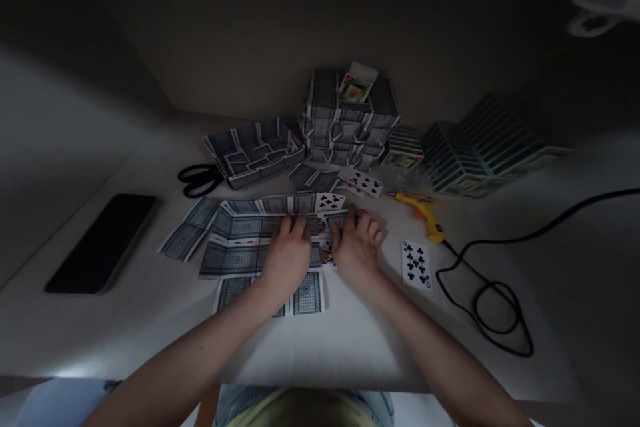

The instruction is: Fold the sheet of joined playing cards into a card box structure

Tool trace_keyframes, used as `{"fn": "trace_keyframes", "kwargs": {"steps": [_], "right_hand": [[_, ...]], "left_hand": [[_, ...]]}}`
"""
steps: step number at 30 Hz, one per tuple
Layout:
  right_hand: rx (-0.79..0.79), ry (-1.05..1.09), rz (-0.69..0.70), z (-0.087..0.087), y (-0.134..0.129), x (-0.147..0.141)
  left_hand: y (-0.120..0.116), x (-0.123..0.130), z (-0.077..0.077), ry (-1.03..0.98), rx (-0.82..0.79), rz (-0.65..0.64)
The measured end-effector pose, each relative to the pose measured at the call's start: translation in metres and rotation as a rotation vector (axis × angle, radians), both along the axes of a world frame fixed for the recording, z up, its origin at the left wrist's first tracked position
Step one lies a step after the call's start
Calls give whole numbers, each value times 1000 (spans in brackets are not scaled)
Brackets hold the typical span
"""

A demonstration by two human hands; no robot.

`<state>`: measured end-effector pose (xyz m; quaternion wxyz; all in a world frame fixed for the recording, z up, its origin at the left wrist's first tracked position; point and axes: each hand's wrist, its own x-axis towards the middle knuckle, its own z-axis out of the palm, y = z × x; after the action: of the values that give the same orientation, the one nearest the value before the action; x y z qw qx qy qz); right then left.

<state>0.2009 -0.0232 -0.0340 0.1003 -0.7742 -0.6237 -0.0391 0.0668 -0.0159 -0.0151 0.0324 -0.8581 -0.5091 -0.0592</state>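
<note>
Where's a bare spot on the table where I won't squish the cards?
The table has bare room near its front edge, between the left forearm and right forearm, and a patch between the phone and left forearm. It's crowded at the back, with the card tray and tall card box, and on the right, with the glue gun and its cord.

On your left, a smartphone [103, 243] lies flat on the pale tabletop [310, 353], its screen dark and its far end angled toward your right. Behind the tabletop you have a plain wall [240, 47], deep in shadow. At your upper right, a whitish fixture [607, 3] with a ring-shaped end is cut off by the view's edge; you can't tell what it is.
</note>
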Motion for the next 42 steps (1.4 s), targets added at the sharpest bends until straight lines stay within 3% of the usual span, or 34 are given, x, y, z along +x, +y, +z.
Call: {"fn": "trace_keyframes", "kwargs": {"steps": [19, 23, 27, 32, 36, 42], "right_hand": [[33, 63, 5, 4, 1, -5], [60, 235, 53, 2, 6, 12], [-14, 510, 170, 1, 7, 30], [-29, 695, 165, -3, 6, 35], [28, 778, 185, -8, 10, 40], [37, 913, 171, -12, 20, 57]], "left_hand": [[-3, 3, 0, 57, 35, 6], [-2, 3, 1, 47, 17, 11], [-4, 1, 2, 40, -10, -5], [-12, -5, 5, 31, -37, -32], [-25, -9, 20, -14, -177, -51], [-43, -11, 66, -300, -566, -318]]}}
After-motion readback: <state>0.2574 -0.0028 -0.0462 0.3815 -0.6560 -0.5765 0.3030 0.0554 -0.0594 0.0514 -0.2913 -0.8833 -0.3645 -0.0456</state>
